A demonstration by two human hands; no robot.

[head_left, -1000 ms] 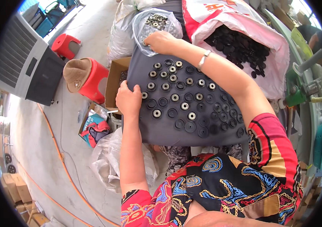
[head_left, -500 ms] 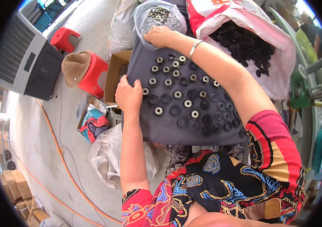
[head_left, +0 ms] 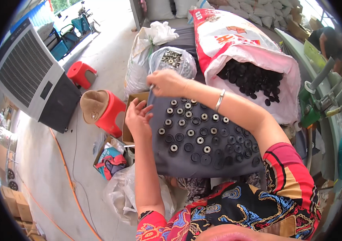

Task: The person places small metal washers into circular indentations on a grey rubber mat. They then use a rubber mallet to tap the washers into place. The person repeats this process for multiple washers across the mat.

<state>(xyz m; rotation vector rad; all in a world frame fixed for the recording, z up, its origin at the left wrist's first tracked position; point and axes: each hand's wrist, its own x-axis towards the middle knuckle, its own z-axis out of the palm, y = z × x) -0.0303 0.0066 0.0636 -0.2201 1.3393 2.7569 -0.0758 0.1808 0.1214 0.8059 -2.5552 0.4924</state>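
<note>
Above the far left part of the cloth-covered table (head_left: 179, 166), my right hand (head_left: 167, 83) is closed, with a small metal bearing (head_left: 152, 86) showing at its fingertips. Whatever else the palm holds is hidden. My left hand (head_left: 138, 116) is just below it, palm turned up, its fingers apart and slightly curled, holding nothing I can see. On the grey cloth lie several round black plastic caps (head_left: 206, 159); many carry a shiny bearing (head_left: 173, 148) in the middle. A clear plastic bag (head_left: 187, 66) of loose bearings stands open beyond my right hand.
A large white and red sack (head_left: 255, 52) spills black caps at the far right. A cardboard box (head_left: 128, 134) stands against the table's left side. Red stools (head_left: 112, 116), one with a hat, and an air cooler (head_left: 38, 76) stand left. An orange hose (head_left: 64, 160) crosses the floor.
My right hand has come out of the bag of bearings and drawn near my left. My left hand has lifted off the table edge and turned palm up. The view has tilted farther forward.
</note>
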